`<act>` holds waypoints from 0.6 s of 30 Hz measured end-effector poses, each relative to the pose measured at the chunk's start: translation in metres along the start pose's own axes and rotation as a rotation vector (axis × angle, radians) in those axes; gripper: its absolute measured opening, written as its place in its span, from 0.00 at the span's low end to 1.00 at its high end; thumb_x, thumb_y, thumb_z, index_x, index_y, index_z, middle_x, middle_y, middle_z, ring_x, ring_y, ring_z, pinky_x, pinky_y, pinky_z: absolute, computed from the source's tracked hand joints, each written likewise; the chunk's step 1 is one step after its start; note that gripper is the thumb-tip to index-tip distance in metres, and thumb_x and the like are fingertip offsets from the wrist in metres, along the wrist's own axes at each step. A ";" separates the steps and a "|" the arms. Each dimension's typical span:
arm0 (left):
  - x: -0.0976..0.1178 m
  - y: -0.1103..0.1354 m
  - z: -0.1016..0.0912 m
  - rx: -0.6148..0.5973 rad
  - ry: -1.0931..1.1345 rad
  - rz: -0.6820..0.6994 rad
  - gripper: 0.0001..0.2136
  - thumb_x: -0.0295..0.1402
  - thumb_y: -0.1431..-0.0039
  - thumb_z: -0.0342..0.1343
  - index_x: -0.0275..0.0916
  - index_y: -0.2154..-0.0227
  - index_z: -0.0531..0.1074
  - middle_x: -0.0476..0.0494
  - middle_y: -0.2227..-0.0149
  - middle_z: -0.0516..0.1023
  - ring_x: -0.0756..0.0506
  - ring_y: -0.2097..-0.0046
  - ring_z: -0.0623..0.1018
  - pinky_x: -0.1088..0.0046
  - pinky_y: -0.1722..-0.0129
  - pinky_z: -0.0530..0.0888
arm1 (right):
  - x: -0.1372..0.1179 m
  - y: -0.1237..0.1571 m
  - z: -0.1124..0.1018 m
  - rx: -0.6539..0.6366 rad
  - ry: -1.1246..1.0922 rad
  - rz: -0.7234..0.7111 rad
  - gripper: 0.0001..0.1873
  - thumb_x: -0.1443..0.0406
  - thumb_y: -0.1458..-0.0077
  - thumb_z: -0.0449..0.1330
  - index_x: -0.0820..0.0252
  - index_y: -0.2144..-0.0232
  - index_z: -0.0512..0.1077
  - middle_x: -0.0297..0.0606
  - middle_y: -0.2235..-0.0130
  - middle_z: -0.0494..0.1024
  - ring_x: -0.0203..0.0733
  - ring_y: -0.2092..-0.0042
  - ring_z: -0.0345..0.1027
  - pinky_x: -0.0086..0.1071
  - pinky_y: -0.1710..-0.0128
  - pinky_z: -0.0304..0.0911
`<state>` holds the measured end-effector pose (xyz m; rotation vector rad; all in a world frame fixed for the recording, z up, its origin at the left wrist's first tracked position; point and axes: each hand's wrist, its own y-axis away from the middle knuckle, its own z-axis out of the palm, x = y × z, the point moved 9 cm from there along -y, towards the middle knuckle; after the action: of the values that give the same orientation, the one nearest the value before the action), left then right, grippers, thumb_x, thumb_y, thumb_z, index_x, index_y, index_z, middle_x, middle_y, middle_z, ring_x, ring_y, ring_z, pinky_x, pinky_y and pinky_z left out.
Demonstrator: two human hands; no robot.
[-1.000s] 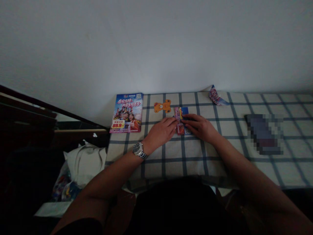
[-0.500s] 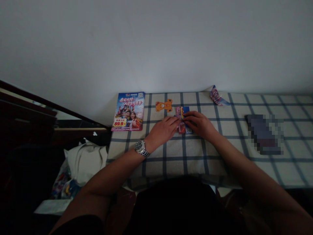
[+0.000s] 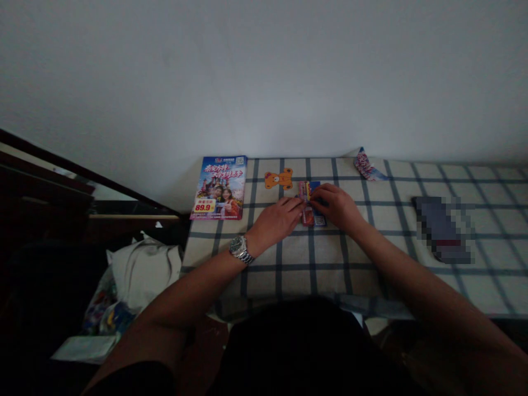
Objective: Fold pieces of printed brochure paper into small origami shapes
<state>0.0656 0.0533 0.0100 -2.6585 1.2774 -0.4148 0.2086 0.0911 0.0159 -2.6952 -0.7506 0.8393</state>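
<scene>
A small folded flyer [image 3: 308, 216], pink on one half and blue on the other, lies on the checked tablecloth in front of me. From the left, my left hand [image 3: 279, 219] holds it down at its edge, fingers pressed together. My right hand [image 3: 335, 204] bends over the blue half with thumb and fingers drawn in on the paper near its middle. Part of the flyer is hidden beneath my fingertips. Left of it and further back lies a flat orange bear cutout [image 3: 279, 179], touched by neither hand.
Flyers [image 3: 219, 188] lie stacked at the table's left end. A bent printed paper strip [image 3: 367, 167] leans near the wall. To the right lies a dark, pixelated flat object [image 3: 443, 228]. Below the table's left edge sits a white bag [image 3: 146, 269].
Both hands stay on the folded flyer, and my right fingers have shifted slightly over it. The whole view has moved a little.
</scene>
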 end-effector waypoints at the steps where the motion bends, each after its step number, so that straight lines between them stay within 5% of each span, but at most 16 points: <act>1: 0.000 0.000 0.000 0.000 -0.005 0.000 0.17 0.31 0.22 0.48 0.34 0.38 0.72 0.37 0.37 0.75 0.40 0.42 0.75 0.61 0.44 0.79 | -0.001 0.000 0.000 -0.001 0.009 -0.005 0.04 0.66 0.34 0.63 0.55 0.61 0.79 0.44 0.56 0.81 0.52 0.55 0.77 0.44 0.54 0.74; 18: 0.000 0.000 0.000 -0.005 -0.017 -0.006 0.18 0.31 0.23 0.49 0.34 0.36 0.71 0.36 0.37 0.75 0.39 0.41 0.74 0.61 0.46 0.80 | -0.009 0.020 -0.001 -0.016 -0.039 -0.050 0.09 0.61 0.36 0.67 0.53 0.54 0.81 0.46 0.46 0.82 0.55 0.46 0.79 0.51 0.45 0.77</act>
<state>0.0655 0.0534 0.0102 -2.6644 1.2681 -0.3896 0.2115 0.0693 0.0140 -2.6696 -0.8325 0.8794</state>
